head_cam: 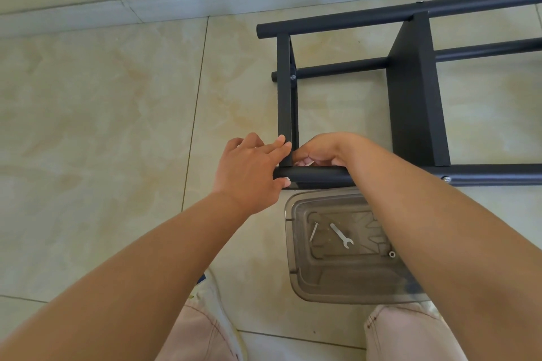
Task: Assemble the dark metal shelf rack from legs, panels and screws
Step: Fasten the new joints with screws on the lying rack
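Rack [416, 91] lying on its side at 2 o'clock, mid-step fastening the end panel [286, 91] to the near leg [316, 175]: left hand [252, 167] flat-fingered steadying the joint, right hand [319, 149] curled, pinching something small, probably a nut, wrench [341, 235] at 5 o'clock likely needed next.

Seen from above: dark metal rack [410, 91] lying on tiled floor [102, 111]; left hand [252, 170] and right hand [322, 149] at its near corner; clear tray [296, 272] holding wrench [341, 235].

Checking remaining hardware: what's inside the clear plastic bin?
The clear bin holds a small wrench, a long screw and a nut. The right forearm covers its right side.
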